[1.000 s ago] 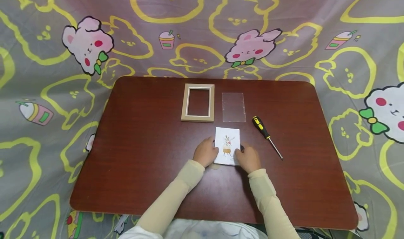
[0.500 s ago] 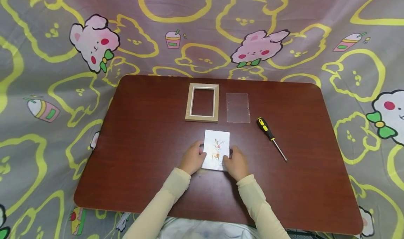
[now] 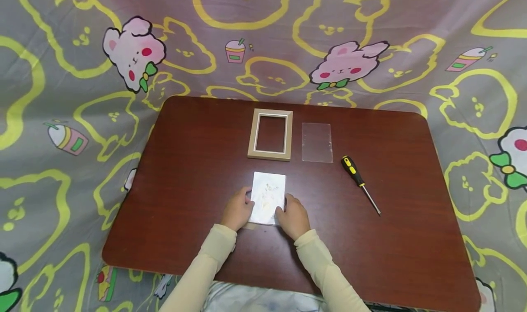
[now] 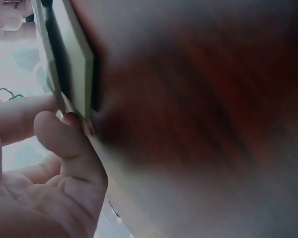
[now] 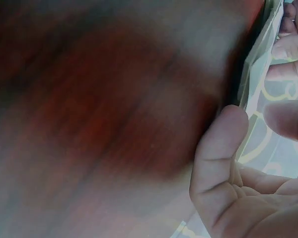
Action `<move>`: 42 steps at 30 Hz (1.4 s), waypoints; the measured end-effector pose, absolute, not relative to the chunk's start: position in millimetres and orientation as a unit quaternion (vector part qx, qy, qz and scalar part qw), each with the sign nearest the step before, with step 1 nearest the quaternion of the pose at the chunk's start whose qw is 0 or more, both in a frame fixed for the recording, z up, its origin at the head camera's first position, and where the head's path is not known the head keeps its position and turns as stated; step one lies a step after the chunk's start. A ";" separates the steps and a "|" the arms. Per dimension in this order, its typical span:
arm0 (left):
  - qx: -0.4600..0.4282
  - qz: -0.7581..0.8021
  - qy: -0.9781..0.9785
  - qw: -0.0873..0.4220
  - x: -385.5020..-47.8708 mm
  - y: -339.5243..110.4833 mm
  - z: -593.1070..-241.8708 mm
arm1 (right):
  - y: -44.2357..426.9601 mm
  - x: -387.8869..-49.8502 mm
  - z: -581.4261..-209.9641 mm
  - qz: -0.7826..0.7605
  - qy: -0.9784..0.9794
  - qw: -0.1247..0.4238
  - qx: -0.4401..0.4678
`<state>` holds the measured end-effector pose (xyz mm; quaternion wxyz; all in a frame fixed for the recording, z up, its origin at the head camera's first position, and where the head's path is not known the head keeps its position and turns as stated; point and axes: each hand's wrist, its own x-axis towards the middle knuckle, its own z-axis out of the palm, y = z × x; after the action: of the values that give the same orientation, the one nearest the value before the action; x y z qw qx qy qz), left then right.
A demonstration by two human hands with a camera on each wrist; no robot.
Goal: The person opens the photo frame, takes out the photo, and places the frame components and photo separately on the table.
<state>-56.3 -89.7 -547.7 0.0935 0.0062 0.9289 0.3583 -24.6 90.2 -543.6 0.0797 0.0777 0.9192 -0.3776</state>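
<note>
A white picture card [image 3: 267, 197] with a faded plant print is held up at mid table. My left hand [image 3: 237, 209] grips its left edge, thumb on the front. On the opposite edge, my right hand [image 3: 294, 217] holds it with the thumb over the lower right front. The left wrist view shows a thick pale board [image 4: 72, 59] behind the card. A small beige piece [image 3: 249, 226] pokes out below the lower left corner. Beyond the card lies a wooden picture frame [image 3: 268, 156], with a clear plastic sheet [image 3: 317, 142] to its right.
A black and yellow screwdriver [image 3: 351, 166] lies to the right of the clear sheet, tip toward the near right. The brown table [image 3: 185, 165] has rounded corners. A grey patterned cloth [image 3: 276, 42] hangs behind and at the sides.
Both hands have moved left with the card, which now sits below the frame. Glare has washed out its print. The frame, sheet and screwdriver keep their places on the table.
</note>
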 end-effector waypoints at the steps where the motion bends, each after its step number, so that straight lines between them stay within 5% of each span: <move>1: 0.004 0.355 0.930 0.096 -57.0 -90.0 -547.6 | 89.7 -24.3 -544.6 -0.377 0.920 0.077 0.078; 13: -0.008 0.365 0.927 0.090 -56.4 -89.1 -535.6 | 90.8 -25.4 -545.6 -0.387 0.915 0.068 0.097; 32: 0.049 0.520 0.834 0.179 -64.5 -61.9 -524.4 | 153.9 -31.0 -546.0 -0.534 0.826 0.065 0.168; 42: 0.083 0.466 0.869 0.144 -81.9 -82.7 -527.1 | 206.8 -39.2 -546.1 -0.461 0.864 0.055 0.196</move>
<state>-81.9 -82.7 -527.1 0.1441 0.0826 0.8693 0.4655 -39.2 206.8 -546.1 0.0546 0.1962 0.8636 -0.4612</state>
